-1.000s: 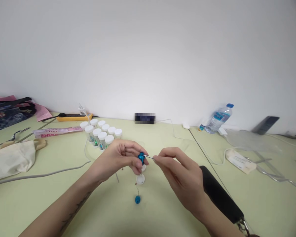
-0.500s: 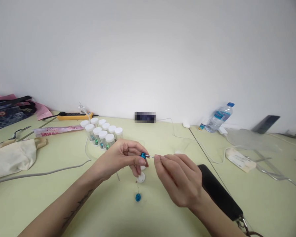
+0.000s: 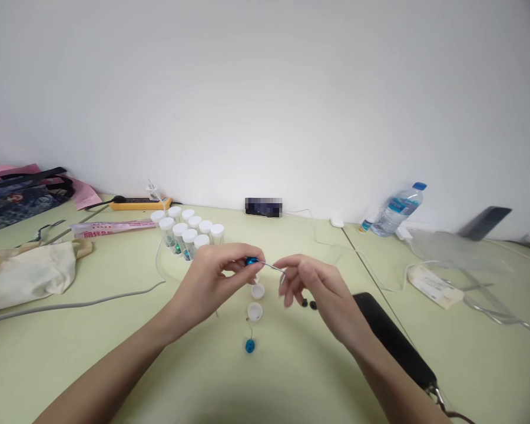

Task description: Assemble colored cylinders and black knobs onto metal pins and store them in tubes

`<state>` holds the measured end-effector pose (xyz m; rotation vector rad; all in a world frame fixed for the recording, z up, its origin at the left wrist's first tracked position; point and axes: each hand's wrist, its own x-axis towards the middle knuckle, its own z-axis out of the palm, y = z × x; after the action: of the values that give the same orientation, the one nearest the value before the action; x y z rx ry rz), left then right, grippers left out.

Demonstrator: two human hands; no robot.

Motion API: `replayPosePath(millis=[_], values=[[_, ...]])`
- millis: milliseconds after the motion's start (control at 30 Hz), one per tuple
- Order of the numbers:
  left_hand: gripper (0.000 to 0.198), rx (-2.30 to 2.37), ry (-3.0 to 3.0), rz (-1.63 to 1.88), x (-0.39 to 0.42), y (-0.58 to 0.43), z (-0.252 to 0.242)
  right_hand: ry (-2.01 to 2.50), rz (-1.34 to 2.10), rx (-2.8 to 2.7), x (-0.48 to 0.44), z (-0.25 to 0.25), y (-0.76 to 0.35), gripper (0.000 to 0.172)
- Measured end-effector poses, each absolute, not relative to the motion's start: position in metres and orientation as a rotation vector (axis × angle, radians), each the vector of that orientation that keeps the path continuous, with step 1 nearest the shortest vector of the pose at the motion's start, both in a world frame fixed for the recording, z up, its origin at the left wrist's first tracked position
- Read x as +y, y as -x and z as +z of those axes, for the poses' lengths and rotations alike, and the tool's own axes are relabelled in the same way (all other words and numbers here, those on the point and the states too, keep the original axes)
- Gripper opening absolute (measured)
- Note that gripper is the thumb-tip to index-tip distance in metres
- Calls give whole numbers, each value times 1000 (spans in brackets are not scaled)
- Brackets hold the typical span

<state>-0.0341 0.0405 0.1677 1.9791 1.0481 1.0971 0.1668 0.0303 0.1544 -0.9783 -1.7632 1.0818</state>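
Note:
Pinched between the thumb and fingers of my left hand (image 3: 221, 271) is a small shiny blue metal part (image 3: 251, 260). A thin L-shaped hex key (image 3: 271, 267) sticks out of it to the right, its short end bent downward. My right hand (image 3: 322, 288) is at that bent end, fingers apart and partly curled, the index finger close above the key and the thumb away from it. Below my hands lie two white caps (image 3: 255, 312), one behind the other. Nearer to me is a round blue piece (image 3: 249, 345) with holes and a thin bent wire.
Several clear tubes with white lids (image 3: 189, 237) stand at the left. Small black pieces (image 3: 313, 305) lie by my right hand, beside a black case (image 3: 393, 338). A phone (image 3: 264, 208), a water bottle (image 3: 400, 210), a power strip (image 3: 136, 204) and cables line the wall.
My right hand has loosened from its pinch on the hex key and its fingers have spread. The bent end of the key and the black pieces now show. Both hands have risen slightly.

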Motion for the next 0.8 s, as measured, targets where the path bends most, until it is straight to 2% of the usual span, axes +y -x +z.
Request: replayPosePath(millis=[100,267,400,500,633,700,800], values=[[15,1080,-2116,1122,35,31,165,969,1385,-1621,33,154,-167,38],[10,1058,-2040,1105,34,30,165,952,1193,-1675,36,154,-168,21],[14,1019,-1968,1110,32,31,167,996,777,-1808,31,157,-167,12],[7,1000,-2037,1154,30,30,166,967,175,-1884,23,156,-167,13],[7,943,-2073,1308,29,30,164,595,-635,-2009,16,151,-168,16],[8,882,-2104,1325,29,31,164,493,-772,-2004,17,149,-169,14],[13,819,-2201,1298,29,34,166,528,-633,-1936,19,146,-168,17]])
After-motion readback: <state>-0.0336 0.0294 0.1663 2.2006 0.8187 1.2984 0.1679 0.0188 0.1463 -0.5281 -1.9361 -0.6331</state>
